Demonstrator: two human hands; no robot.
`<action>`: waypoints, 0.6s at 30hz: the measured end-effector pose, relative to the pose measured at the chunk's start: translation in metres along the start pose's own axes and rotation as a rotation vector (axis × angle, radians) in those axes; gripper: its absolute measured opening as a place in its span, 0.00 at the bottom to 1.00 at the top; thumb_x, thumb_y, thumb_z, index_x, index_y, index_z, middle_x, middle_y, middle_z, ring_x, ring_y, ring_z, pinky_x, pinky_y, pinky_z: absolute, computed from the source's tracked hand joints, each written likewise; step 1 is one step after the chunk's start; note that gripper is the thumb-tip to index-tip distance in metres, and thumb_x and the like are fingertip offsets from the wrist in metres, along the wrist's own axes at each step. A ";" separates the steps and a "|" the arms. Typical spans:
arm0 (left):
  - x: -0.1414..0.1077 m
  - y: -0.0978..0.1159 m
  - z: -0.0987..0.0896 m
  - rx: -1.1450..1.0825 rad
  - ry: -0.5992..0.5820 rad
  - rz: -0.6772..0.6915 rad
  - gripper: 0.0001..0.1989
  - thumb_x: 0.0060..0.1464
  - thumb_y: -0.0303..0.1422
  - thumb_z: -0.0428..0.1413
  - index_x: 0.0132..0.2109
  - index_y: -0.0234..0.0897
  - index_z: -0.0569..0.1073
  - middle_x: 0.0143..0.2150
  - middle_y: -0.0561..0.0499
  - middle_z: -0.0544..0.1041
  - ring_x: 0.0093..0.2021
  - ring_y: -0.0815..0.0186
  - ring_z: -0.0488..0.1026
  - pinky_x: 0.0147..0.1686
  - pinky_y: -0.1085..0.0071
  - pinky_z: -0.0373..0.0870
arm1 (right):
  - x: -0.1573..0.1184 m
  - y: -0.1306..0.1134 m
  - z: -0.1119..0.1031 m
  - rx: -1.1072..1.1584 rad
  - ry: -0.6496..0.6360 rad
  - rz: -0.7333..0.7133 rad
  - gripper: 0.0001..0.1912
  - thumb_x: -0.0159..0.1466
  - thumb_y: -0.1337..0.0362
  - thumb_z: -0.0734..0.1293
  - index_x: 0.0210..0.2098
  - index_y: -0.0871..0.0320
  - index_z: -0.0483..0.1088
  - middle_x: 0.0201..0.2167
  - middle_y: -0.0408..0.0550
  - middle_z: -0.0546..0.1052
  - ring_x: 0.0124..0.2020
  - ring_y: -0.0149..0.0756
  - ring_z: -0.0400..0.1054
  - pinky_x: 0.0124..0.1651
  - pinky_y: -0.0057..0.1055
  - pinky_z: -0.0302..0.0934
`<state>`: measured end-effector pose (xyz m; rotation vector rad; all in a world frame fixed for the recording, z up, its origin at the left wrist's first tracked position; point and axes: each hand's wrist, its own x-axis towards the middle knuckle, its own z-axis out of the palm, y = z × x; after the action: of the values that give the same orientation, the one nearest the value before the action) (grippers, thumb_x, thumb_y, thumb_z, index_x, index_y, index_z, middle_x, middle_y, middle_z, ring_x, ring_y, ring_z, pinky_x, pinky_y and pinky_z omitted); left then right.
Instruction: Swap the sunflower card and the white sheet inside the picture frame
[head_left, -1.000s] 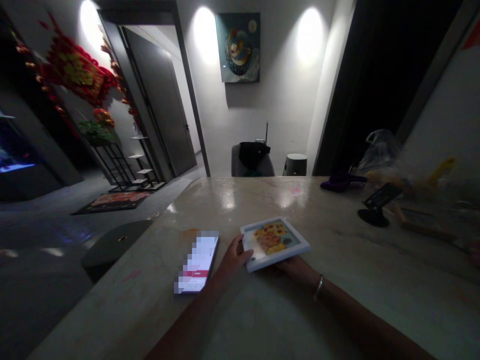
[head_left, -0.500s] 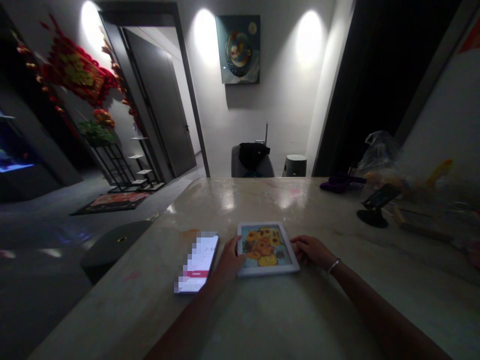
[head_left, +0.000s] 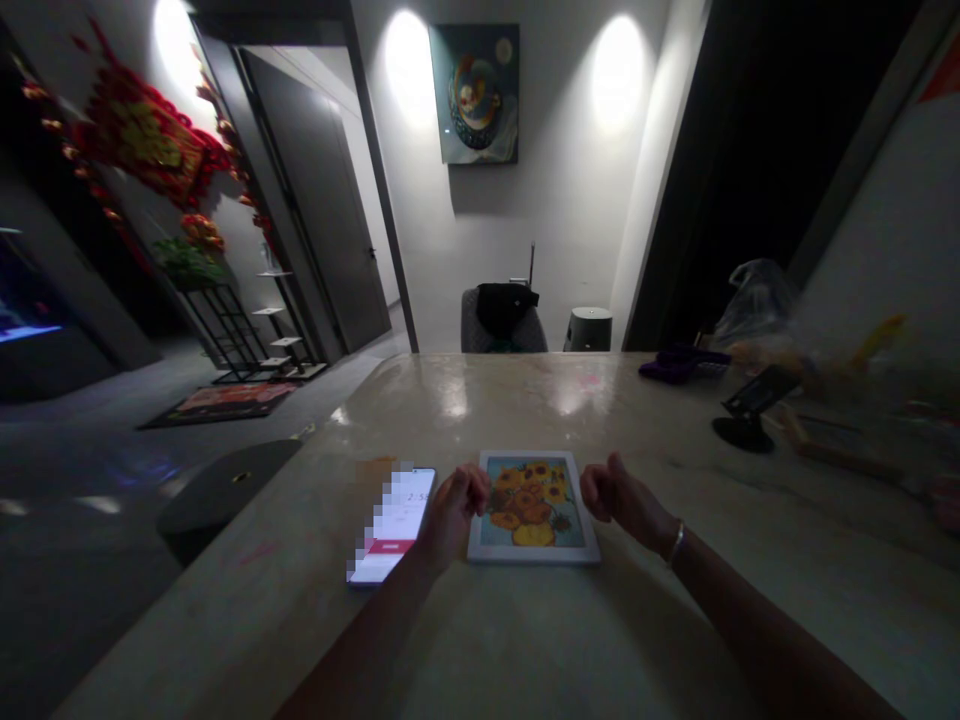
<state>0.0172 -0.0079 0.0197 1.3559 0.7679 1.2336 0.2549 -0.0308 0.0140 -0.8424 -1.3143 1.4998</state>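
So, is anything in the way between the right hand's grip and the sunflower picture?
No, nothing visible stands between the right hand's grip and the sunflower picture; the hand is right beside the picture's right edge. The phone lies on the other side, left of the left hand.

The person's forearms (head_left: 375, 625) are bare, and a silver-coloured bracelet (head_left: 677, 545) (a narrow, pale band, its finer detail too small to tell) circles the right wrist (head_left: 661, 530).
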 end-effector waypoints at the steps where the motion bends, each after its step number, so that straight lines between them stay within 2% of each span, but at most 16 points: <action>1: 0.000 -0.002 0.000 -0.015 -0.020 -0.006 0.27 0.45 0.57 0.43 0.20 0.36 0.60 0.22 0.56 0.60 0.20 0.74 0.56 0.22 0.74 0.54 | 0.000 0.001 0.001 0.041 -0.033 -0.001 0.31 0.54 0.37 0.49 0.17 0.58 0.60 0.13 0.38 0.57 0.15 0.25 0.49 0.19 0.25 0.42; 4: 0.000 -0.014 0.000 0.107 -0.041 -0.090 0.27 0.45 0.57 0.43 0.19 0.36 0.61 0.18 0.57 0.58 0.18 0.74 0.54 0.20 0.75 0.51 | 0.002 0.010 0.002 0.076 -0.074 0.043 0.31 0.53 0.36 0.51 0.17 0.58 0.60 0.13 0.37 0.57 0.15 0.24 0.49 0.18 0.24 0.40; 7: 0.002 -0.024 0.000 0.240 -0.021 -0.178 0.29 0.43 0.59 0.41 0.18 0.36 0.60 0.15 0.58 0.56 0.16 0.74 0.53 0.18 0.74 0.48 | 0.005 0.022 0.005 0.002 -0.027 0.131 0.30 0.52 0.36 0.53 0.16 0.58 0.59 0.12 0.36 0.56 0.13 0.23 0.47 0.17 0.24 0.39; 10: 0.002 -0.026 0.002 0.290 -0.009 -0.190 0.30 0.43 0.60 0.40 0.17 0.37 0.59 0.13 0.58 0.55 0.16 0.74 0.52 0.18 0.74 0.47 | 0.006 0.027 0.007 -0.034 0.008 0.163 0.31 0.49 0.35 0.53 0.16 0.58 0.59 0.11 0.36 0.56 0.12 0.22 0.46 0.16 0.24 0.38; 13: 0.000 -0.020 0.005 0.290 0.004 -0.194 0.30 0.43 0.60 0.38 0.17 0.37 0.59 0.14 0.58 0.56 0.16 0.74 0.53 0.18 0.74 0.49 | 0.006 0.025 0.006 -0.059 0.042 0.160 0.32 0.50 0.34 0.49 0.17 0.57 0.58 0.11 0.36 0.55 0.12 0.23 0.46 0.16 0.24 0.38; 16: -0.003 -0.012 0.007 0.310 0.053 -0.178 0.29 0.45 0.58 0.37 0.18 0.37 0.61 0.15 0.57 0.58 0.17 0.72 0.56 0.20 0.74 0.53 | 0.007 0.022 -0.001 -0.237 0.221 0.125 0.31 0.55 0.37 0.45 0.19 0.57 0.59 0.12 0.36 0.55 0.13 0.25 0.48 0.17 0.25 0.42; 18: -0.003 -0.007 0.007 0.369 0.161 -0.140 0.27 0.47 0.55 0.39 0.21 0.37 0.64 0.18 0.55 0.63 0.20 0.70 0.61 0.24 0.72 0.59 | 0.009 0.022 -0.007 -0.520 0.381 0.082 0.27 0.58 0.43 0.46 0.21 0.57 0.60 0.13 0.37 0.58 0.15 0.27 0.53 0.20 0.26 0.46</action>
<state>0.0247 -0.0118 0.0129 1.4780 1.2307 1.1350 0.2541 -0.0200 -0.0083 -1.4497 -1.4025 0.9906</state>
